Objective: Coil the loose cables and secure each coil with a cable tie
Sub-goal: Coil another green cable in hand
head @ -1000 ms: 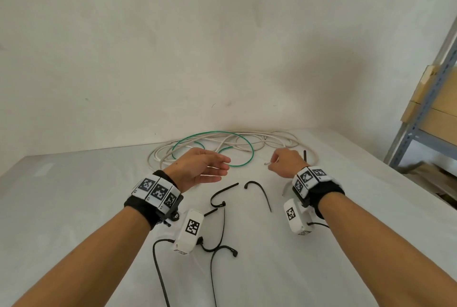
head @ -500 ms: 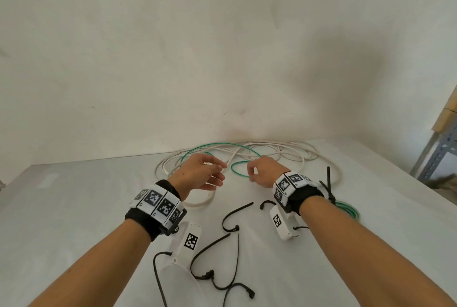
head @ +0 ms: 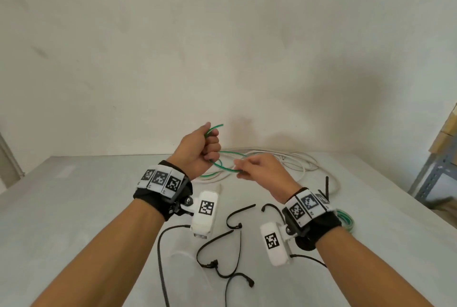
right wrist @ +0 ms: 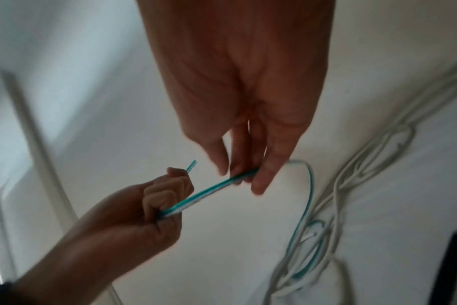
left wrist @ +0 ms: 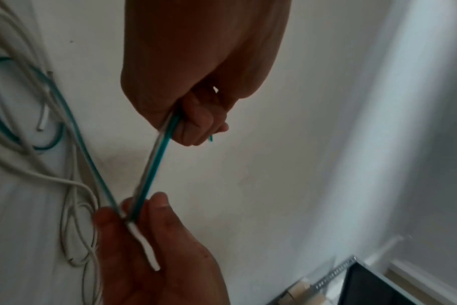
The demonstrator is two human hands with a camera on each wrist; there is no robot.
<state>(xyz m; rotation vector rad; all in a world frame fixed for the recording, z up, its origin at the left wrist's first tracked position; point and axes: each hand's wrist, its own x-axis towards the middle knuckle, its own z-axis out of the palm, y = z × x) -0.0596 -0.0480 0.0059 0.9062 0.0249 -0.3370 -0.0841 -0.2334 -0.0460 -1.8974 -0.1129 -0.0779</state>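
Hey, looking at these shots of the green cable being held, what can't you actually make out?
- Green coil, head view: mostly hidden behind the right wrist band, so whether it is tied cannot be told.
- Right hand, head view: seen from behind, so its fingertip grip on the green cable is hidden.
- White cable, right wrist view: blurred; strands cannot be separated.
- Left hand, left wrist view: dark, fingers indistinct.

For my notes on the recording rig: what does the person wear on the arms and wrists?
Both forearms are bare, with no sleeves. Each wrist carries a black strap with a white band of square black-and-white markers, left and right. Under each wrist hangs a white camera box with one marker, left and right, with a thin black cable.
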